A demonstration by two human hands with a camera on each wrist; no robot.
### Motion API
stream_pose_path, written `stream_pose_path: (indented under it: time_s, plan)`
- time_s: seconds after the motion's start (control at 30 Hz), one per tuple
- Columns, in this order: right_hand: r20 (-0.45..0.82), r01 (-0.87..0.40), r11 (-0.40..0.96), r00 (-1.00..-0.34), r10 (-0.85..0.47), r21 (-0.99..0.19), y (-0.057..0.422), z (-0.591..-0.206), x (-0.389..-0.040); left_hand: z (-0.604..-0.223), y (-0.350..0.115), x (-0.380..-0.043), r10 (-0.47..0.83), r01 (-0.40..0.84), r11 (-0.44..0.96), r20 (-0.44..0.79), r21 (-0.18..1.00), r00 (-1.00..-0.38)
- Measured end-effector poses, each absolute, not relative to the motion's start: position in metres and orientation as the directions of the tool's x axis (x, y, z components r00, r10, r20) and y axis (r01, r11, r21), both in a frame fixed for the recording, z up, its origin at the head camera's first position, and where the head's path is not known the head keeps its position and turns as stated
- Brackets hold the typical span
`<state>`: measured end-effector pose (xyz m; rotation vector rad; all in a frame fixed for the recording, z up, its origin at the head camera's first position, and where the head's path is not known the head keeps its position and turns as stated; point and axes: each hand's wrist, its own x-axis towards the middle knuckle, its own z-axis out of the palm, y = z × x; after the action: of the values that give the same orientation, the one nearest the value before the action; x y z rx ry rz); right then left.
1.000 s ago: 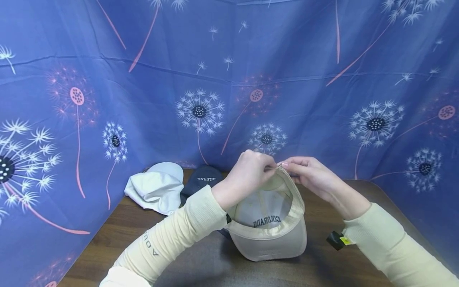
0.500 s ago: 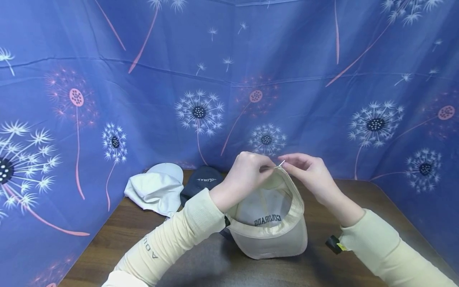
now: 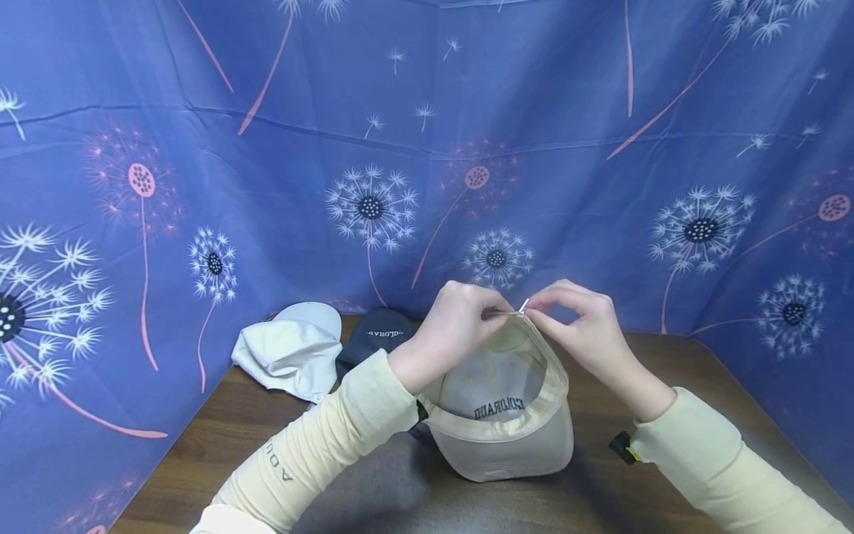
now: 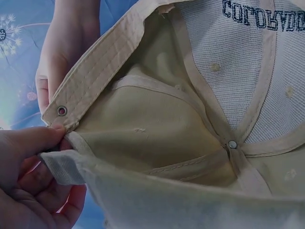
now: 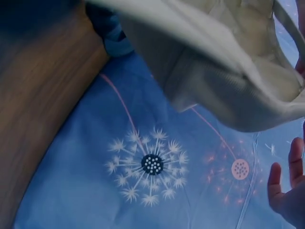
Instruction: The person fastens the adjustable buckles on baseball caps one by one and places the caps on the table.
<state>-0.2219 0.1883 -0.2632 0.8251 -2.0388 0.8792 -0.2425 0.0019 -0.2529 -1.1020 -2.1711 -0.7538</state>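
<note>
A beige baseball cap [image 3: 497,452] is upside down in the head view, its brim toward me and the reversed COLORADO lettering showing inside. My left hand [image 3: 460,322] pinches the cap's back strap at the far side. Opposite it, my right hand [image 3: 587,326] pinches a small bright piece [image 3: 523,305] on the same strap between thumb and index finger. In the left wrist view, the sweatband [image 4: 102,62] has a metal eyelet [image 4: 62,110] near its end, just above a thumb. The right wrist view shows the cap's outside [image 5: 209,90], with parts of a hand at the right edge.
A white cap [image 3: 287,352] lies at the left back of the wooden table [image 3: 220,437]. Beside it is a dark cap [image 3: 376,334] with pale lettering, partly hidden by my left arm. Blue dandelion-print cloth [image 3: 427,148] hangs behind the table. A small black thing [image 3: 623,447] hangs at my right cuff.
My right hand's fingers have spread from a closed bunch, and the bright piece has come into sight between its fingertips. The left hand and the cap stay nearly in place.
</note>
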Motion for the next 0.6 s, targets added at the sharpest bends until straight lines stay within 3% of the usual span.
stream_pose_path:
  time_s: [0.13,0.4,0.6]
  plan:
    - [0.849,-0.822,0.515,-0.437,-0.296,-0.243,0.201,-0.275,-0.239,-0.251,0.001,-0.243,0.526,0.817,0.492,0.645,0.301,-0.555]
    - [0.884,-0.854,0.471,-0.38,-0.271,-0.222,0.201,-0.278,-0.241,-0.246,-0.003,-0.251,0.55,0.649,0.393,0.398,0.652,-0.734]
    - [0.904,-0.873,0.439,-0.345,-0.253,-0.211,0.202,-0.278,-0.242,-0.241,-0.001,-0.255,0.57,0.531,0.363,0.268,0.766,-0.777]
